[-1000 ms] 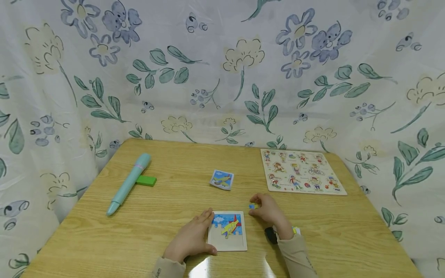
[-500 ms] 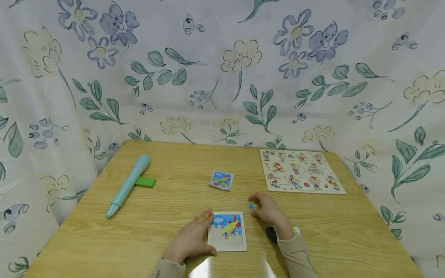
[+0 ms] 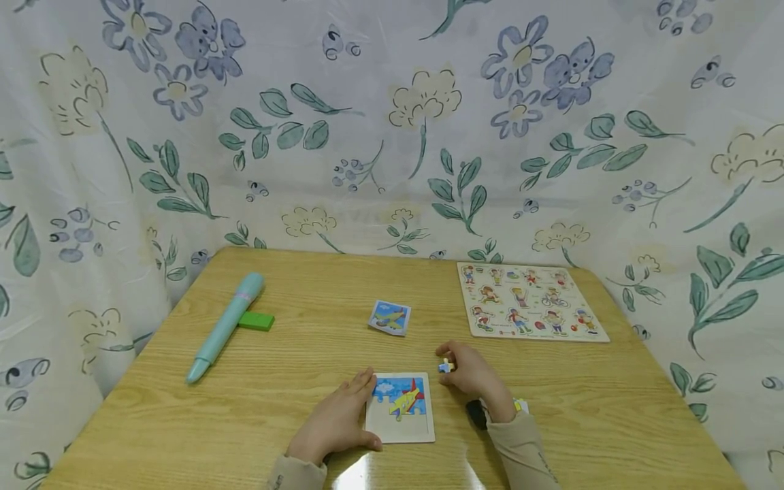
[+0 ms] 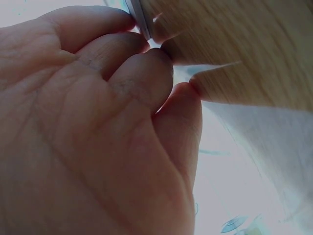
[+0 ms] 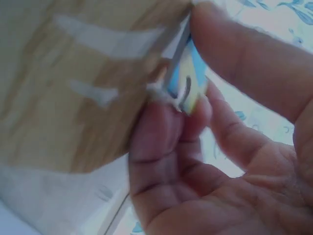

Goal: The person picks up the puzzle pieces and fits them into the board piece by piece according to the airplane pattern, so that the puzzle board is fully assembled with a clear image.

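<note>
A small square jigsaw tray (image 3: 407,430) lies near the front of the table, its upper part filled with pieces of a yellow plane on blue sky. My left hand (image 3: 337,418) rests along its left side, fingertips at the upper left edge and thumb by the lower left corner. In the left wrist view a thin board edge shows at the fingertips. Right of the tray, my right hand (image 3: 468,373) pinches a puzzle piece (image 3: 446,366) between thumb and fingers. The right wrist view shows the piece's printed blue and yellow face (image 5: 188,78), partly covered by fingers.
Behind the tray lies a small picture card (image 3: 390,318) with a plane. A larger peg puzzle board (image 3: 533,299) with printed figures stands at the back right. On the left are a teal pen-shaped tube (image 3: 226,327) and a green block (image 3: 256,320). A floral curtain hangs behind.
The puzzle piece has turned in my right hand's fingers, its knobbed outline now showing; the thumb and fingers have spread slightly. My left hand and the tray stay put.
</note>
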`<state>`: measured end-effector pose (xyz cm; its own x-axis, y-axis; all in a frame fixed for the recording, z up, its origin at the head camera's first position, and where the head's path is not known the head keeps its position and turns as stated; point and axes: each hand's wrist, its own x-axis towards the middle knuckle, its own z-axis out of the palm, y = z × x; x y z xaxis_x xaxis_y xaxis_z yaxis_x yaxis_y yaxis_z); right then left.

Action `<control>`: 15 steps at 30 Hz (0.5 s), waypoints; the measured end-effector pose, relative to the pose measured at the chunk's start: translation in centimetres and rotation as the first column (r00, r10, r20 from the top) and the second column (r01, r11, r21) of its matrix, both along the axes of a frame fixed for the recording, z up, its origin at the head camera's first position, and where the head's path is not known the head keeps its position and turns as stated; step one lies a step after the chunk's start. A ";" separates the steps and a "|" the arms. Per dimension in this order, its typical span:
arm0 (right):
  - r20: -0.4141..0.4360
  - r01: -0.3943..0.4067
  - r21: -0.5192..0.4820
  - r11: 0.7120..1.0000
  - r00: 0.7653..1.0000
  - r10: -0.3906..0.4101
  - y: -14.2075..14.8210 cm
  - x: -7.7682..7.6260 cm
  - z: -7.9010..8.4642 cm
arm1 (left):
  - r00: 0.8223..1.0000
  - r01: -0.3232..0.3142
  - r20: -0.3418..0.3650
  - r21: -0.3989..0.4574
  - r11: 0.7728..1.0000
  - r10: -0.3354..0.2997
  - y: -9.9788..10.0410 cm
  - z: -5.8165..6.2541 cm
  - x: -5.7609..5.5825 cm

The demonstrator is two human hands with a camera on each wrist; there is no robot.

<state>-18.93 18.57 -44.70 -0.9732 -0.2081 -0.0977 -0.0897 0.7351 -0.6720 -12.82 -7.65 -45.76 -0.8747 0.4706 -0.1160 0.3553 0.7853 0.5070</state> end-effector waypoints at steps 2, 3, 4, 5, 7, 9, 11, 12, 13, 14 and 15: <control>-0.008 0.010 -0.003 1.000 1.000 -0.010 0.1 -0.1 -0.2 | 1.000 0.001 -0.003 0.000 1.000 -0.001 0.0 0.0 0.0; -0.011 0.017 -0.005 1.000 1.000 -0.017 0.1 -0.2 -0.3 | 1.000 0.002 -0.003 -0.001 1.000 -0.002 0.0 0.0 0.0; -0.017 0.026 -0.007 1.000 0.999 -0.026 0.2 -0.3 -0.4 | 1.000 0.002 -0.004 -0.001 1.000 -0.002 0.0 0.0 -0.1; -0.025 0.035 -0.008 0.999 0.999 -0.035 0.2 -0.4 -0.5 | 1.000 0.002 -0.005 -0.001 1.000 -0.002 0.0 0.1 -0.1; -0.044 0.049 -0.012 0.999 0.998 -0.050 0.4 -0.5 -0.6 | 1.000 0.003 -0.007 0.000 1.000 -0.003 0.0 0.0 -0.1; -0.051 0.068 -0.017 0.998 0.996 -0.069 0.4 -0.5 -0.6 | 1.000 0.004 -0.005 0.001 1.000 -0.004 0.0 0.0 -0.1; -0.061 0.075 -0.019 0.997 0.995 -0.076 0.4 -0.5 -0.6 | 1.000 0.006 -0.003 0.002 1.000 -0.006 0.0 0.0 -0.1; -0.063 0.073 -0.025 0.997 0.995 -0.075 0.4 -0.5 -0.6 | 1.000 0.006 -0.001 0.003 1.000 -0.006 0.0 0.0 -0.1; -0.063 0.074 -0.026 0.997 0.995 -0.076 0.4 -0.6 -0.6 | 1.000 0.007 -0.001 0.004 1.000 -0.007 0.0 0.0 -0.1; -0.063 0.075 -0.027 0.997 0.995 -0.077 0.4 -0.6 -0.6 | 1.000 0.008 0.000 0.005 1.000 -0.008 0.0 0.0 -0.1; -0.065 0.072 -0.026 0.997 0.995 -0.074 0.4 -0.6 -0.6 | 1.000 0.008 -0.001 0.004 1.000 -0.008 0.0 -0.1 -0.1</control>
<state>-19.53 18.96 -45.30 -0.9900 -0.1378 -0.0291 -0.0808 0.7250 -0.6840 -12.95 -7.69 -45.83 -0.8711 0.4777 -0.1136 0.3617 0.7807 0.5096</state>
